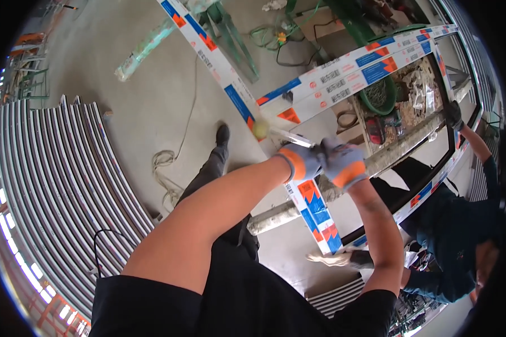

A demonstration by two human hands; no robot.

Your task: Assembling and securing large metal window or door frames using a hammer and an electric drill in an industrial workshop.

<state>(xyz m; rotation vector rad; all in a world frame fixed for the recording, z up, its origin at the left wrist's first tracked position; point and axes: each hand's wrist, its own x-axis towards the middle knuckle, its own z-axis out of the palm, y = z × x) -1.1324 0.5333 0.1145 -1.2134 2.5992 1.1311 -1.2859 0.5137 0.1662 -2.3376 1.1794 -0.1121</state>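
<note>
Grey gloves with orange cuffs cover both my hands. My left hand (pixel 301 160) and my right hand (pixel 340 159) sit close together, closed around the handle of a mallet (pixel 289 136). Its pale yellowish round head is somewhat blurred and appears over the joint of a window frame (pixel 319 90) wrapped in white, blue and orange film. Whether the head touches the frame I cannot tell. One long wrapped bar runs from the top down toward me, passing under my hands, and wrapped crossbars reach off to the right.
A co-worker in dark teal (pixel 452 241) stands at the right, a gloved hand (pixel 453 115) on the frame's far part. Long metal profiles (pixel 62 185) are stacked at left. A green bucket (pixel 379 98) and rope (pixel 164 165) lie beyond; a rough support beam (pixel 275 218) runs under the frame.
</note>
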